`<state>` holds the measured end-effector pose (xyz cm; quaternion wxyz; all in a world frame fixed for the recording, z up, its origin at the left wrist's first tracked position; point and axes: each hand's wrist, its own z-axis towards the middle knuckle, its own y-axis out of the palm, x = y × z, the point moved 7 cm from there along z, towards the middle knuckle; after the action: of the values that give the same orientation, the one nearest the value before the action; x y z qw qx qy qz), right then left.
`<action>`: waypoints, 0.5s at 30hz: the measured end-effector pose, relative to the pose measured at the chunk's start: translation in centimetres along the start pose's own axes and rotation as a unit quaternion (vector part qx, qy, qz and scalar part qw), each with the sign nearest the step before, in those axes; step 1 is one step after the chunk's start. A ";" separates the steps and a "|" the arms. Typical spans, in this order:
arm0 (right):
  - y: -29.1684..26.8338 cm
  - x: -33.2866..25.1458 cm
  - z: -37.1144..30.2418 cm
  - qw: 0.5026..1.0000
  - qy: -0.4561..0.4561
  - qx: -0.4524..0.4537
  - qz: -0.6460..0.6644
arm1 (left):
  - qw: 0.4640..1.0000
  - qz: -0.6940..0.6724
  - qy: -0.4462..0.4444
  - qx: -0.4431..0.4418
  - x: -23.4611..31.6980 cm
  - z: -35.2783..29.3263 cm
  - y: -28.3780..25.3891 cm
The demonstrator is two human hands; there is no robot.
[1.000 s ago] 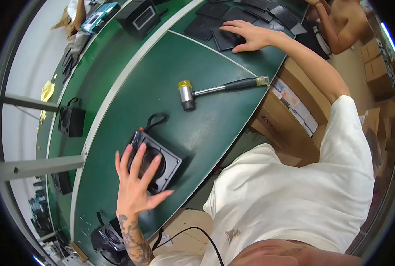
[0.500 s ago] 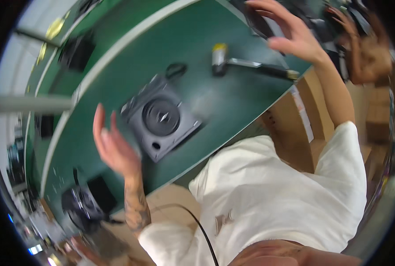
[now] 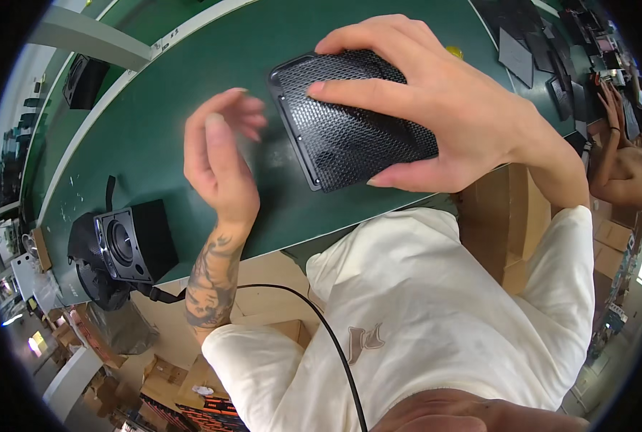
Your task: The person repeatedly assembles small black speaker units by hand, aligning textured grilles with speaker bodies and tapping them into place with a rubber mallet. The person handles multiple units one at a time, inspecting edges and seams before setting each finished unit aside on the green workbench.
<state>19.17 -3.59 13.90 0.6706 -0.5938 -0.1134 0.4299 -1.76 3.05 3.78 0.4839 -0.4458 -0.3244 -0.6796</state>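
Observation:
A black perforated speaker grille (image 3: 349, 133) with rounded corners is in my right hand (image 3: 450, 108), high over the green bench. My right fingers spread across its mesh, with the thumb at its near edge. Beside its left edge, my left hand (image 3: 223, 158) is raised with loosely curled fingers apart, holding nothing and slightly blurred. The speaker front seen earlier does not show; the grille and my right hand cover that part of the bench. A yellow mallet head (image 3: 455, 52) peeks out behind my right hand.
Another black speaker (image 3: 137, 241) stands at the bench's left end beside a black bag (image 3: 94, 259). Flat black panels (image 3: 537, 43) lie at the far right. A pale rail (image 3: 169, 43) borders the green bench. Cardboard boxes (image 3: 479, 230) stand below; another person (image 3: 620, 144) is at right.
My right hand has come from the far right to the middle, now with the speaker grille. My left hand has shifted slightly right and up. The view has turned, and the speaker front is covered.

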 end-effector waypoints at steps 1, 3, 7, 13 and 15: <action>-0.1 -0.4 0.6 1.000 -0.014 0.007 -0.005 | 0.995 -0.090 -0.019 -0.046 0.8 -0.1 0.4; 0.3 -0.5 1.3 0.997 -0.049 0.050 -0.021 | 0.969 -0.221 -0.053 -0.102 2.3 0.0 2.6; 3.2 0.5 1.9 0.974 -0.127 0.168 -0.089 | 0.970 -0.201 -0.109 -0.083 2.4 0.0 3.6; 4.2 0.9 2.4 0.954 -0.132 0.192 -0.189 | 0.944 -0.271 -0.169 -0.085 1.7 -0.1 3.0; 4.2 0.9 2.4 0.952 -0.137 0.195 -0.193 | 0.928 -0.324 -0.173 -0.065 2.1 0.0 3.2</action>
<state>16.20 -1.59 10.48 0.8218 -0.3531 -0.2308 0.3829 1.02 1.20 5.75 0.1441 -0.4577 -0.4845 -0.7315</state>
